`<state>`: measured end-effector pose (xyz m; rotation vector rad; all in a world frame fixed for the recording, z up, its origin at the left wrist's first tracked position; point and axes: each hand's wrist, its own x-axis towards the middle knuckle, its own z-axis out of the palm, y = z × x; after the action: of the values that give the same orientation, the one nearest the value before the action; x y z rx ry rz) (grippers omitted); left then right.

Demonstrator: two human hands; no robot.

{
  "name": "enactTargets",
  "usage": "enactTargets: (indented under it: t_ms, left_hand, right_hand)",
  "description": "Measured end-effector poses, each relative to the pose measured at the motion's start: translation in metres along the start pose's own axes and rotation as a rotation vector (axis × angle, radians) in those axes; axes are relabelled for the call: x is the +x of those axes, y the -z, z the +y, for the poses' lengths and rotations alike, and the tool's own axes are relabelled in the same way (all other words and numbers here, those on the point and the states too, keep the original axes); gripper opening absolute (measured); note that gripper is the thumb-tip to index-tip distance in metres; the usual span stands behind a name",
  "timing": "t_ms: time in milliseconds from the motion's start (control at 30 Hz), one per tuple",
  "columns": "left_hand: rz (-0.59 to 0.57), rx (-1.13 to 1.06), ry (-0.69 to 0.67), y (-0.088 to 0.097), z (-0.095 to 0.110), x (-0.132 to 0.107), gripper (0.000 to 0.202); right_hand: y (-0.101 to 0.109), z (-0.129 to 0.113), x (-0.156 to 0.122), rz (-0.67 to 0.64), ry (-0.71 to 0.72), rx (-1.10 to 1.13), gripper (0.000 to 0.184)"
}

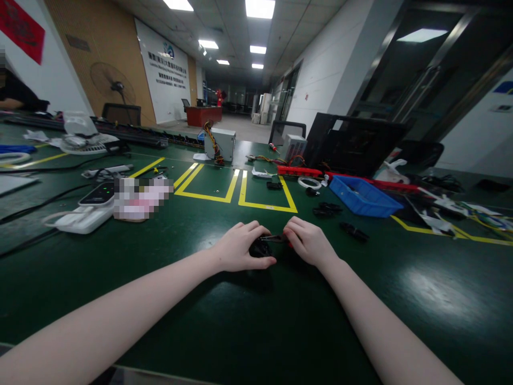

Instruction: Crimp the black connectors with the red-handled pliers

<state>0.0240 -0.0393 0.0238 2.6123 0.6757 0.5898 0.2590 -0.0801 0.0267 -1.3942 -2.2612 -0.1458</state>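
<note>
My left hand (244,247) curves its thumb and fingers around a small dark bundle (260,248) that looks like black cable, held low over the green table. Facing it, my right hand (308,240) is closed on a slim metal tool that looks like pliers (274,238); a bit of red handle shows under the fingers. The tool's narrow metal end reaches across to the black bundle and meets it near my left fingers. Exactly what the tip grips is too small to tell.
Black bundles (326,209) and a blue tray (363,198) lie to the right. Yellow tape outlines (204,197) mark the green table (256,326) ahead. A white power strip (86,218) sits left; a metal power supply (222,144) stands further back. Someone's arm (16,101) shows far left.
</note>
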Motion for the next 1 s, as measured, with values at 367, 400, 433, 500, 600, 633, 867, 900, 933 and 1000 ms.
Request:
enactTargets:
  t_ms: [367, 400, 433, 500, 600, 633, 867, 900, 933, 1000]
  left_hand:
    - [-0.021, -0.087, -0.003, 0.0035, -0.0003, 0.0018, 0.045]
    - [-0.011, -0.088, -0.002, 0.0033, -0.0001, 0.0016, 0.046]
    - [0.000, -0.088, 0.001, 0.0030, 0.0002, 0.0011, 0.047]
    - [0.029, -0.076, 0.004, 0.0020, 0.0010, -0.0001, 0.053]
    - [0.070, -0.037, -0.016, 0.0003, 0.0022, -0.0015, 0.065]
    - [0.083, -0.031, -0.028, -0.0001, 0.0024, -0.0017, 0.067]
    - [0.107, -0.063, -0.040, 0.0015, 0.0023, -0.0018, 0.063]
    - [0.096, -0.078, -0.032, 0.0021, 0.0022, -0.0019, 0.060]
    - [0.085, -0.094, -0.022, 0.0027, 0.0021, -0.0021, 0.057]
    - [0.066, -0.122, -0.008, 0.0039, 0.0020, -0.0024, 0.051]
  right_hand:
    - [-0.0019, -0.0034, 0.0004, 0.001, -0.006, 0.033, 0.040]
    - [-0.0018, -0.0037, 0.0006, 0.003, -0.009, 0.038, 0.040]
    - [-0.0017, -0.0039, 0.0008, 0.005, -0.012, 0.042, 0.040]
    - [-0.0014, -0.0040, 0.0012, 0.008, -0.021, 0.050, 0.041]
    - [-0.0010, -0.0037, 0.0014, 0.009, -0.032, 0.057, 0.042]
    - [-0.0010, -0.0036, 0.0014, 0.011, -0.037, 0.058, 0.043]
    - [-0.0006, -0.0037, 0.0017, 0.011, -0.052, 0.058, 0.041]
    - [-0.0004, -0.0041, 0.0018, 0.008, -0.052, 0.058, 0.040]
    - [-0.0003, -0.0046, 0.0019, 0.005, -0.052, 0.059, 0.039]
    - [0.0000, -0.0054, 0.0021, -0.001, -0.053, 0.060, 0.039]
